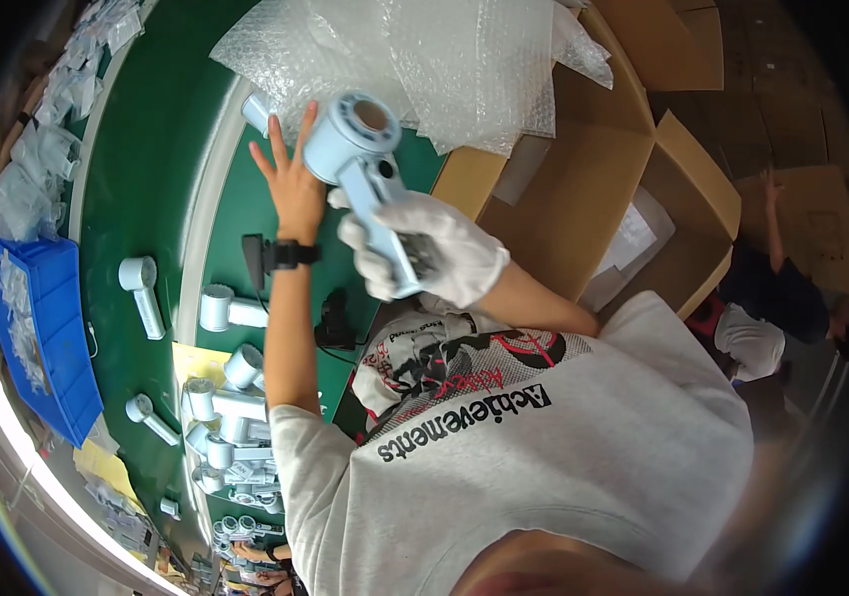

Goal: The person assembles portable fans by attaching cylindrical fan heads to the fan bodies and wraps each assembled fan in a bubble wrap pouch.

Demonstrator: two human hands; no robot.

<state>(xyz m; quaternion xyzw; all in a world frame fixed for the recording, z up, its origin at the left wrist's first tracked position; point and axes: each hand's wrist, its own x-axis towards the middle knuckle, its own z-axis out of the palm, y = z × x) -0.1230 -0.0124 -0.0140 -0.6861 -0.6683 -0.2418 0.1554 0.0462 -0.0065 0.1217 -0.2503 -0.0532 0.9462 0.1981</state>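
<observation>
A pale-blue dryer is held up off the green table, grasped around its handle by the gloved right hand, with its round head tipped toward the left hand. The bare left hand holds nothing visible, its fingers spread just beside that head; whether they touch it cannot be told. The step in hand seems to be one-handed handling of this dryer; the next move probably calls for a firm right grip and left fingers clear of the head. Just beyond the left fingertips, a second dryer lies partly hidden by bubble wrap. An open box stands right of the right hand; more dryers crowd left of the left forearm, a blue bin farther out.
</observation>
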